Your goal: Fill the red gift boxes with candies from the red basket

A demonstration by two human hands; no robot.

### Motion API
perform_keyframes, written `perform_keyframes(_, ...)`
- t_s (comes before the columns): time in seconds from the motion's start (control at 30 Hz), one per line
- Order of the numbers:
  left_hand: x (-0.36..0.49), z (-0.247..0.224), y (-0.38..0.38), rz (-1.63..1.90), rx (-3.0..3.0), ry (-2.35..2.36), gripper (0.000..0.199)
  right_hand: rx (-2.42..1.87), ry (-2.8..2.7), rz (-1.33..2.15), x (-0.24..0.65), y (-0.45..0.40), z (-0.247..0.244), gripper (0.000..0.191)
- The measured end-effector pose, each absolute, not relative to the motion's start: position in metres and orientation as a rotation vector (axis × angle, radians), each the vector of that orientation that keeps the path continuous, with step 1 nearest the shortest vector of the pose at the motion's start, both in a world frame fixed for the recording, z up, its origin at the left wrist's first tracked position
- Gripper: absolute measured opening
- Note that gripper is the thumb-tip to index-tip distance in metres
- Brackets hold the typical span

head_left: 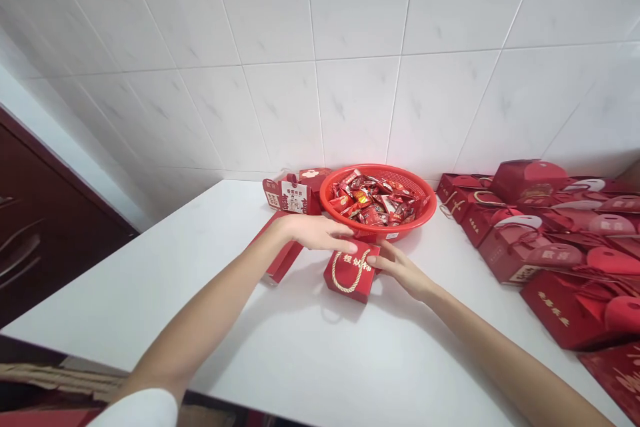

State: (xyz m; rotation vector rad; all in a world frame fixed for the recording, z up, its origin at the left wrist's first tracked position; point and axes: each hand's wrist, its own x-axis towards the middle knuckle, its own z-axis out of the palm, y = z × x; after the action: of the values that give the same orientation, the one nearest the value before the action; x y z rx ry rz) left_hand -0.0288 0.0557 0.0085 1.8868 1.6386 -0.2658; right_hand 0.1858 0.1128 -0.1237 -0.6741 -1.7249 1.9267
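A small red gift box (344, 280) with gold lettering and a gold rope handle stands on the white table, in front of the candy basket. My left hand (320, 232) reaches over its upper left edge, fingers resting against the top. At the box's right side is my right hand (403, 268), with thumb and fingers around the corner near the lettering. Both hands appear to hold the box between them. The fingertips behind it are hidden. Directly behind, a red plastic basket (430, 210) holds many red-wrapped candies (373, 200).
Partly under my left forearm lies a red open box or sleeve (284, 260). Decorated red boxes (295, 195) stand left of the basket. Rows of red gift boxes (533, 250) fill the table's right side. A tiled wall (360, 107) bounds the white table (165, 267) at the back.
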Motion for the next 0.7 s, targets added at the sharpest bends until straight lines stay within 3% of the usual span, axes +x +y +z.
perform_keyframes(0.1, -0.021, 0.004, 0.061, -0.423, 1.887, 1.552, 0.105, -0.691, -1.706, 1.939, 0.186, 0.116, -0.130, 0.057)
perform_keyframes(0.2, -0.007, 0.003, 0.061, -0.529, 1.970, 1.609, 0.114, -0.724, -1.698, 1.891, 0.185, 0.116, -0.131, 0.050)
perform_keyframes(0.53, 0.025, -0.009, 0.055, -0.386, 2.011, 1.653, 0.094, -0.734, -2.097, 1.451, 0.189, 0.118, -0.123, 0.047)
perform_keyframes(0.7, 0.007, -0.014, 0.057, -0.215, 2.046, 1.634, 0.071, -1.077, -2.432, 0.852, 0.195, 0.111, -0.107, 0.041)
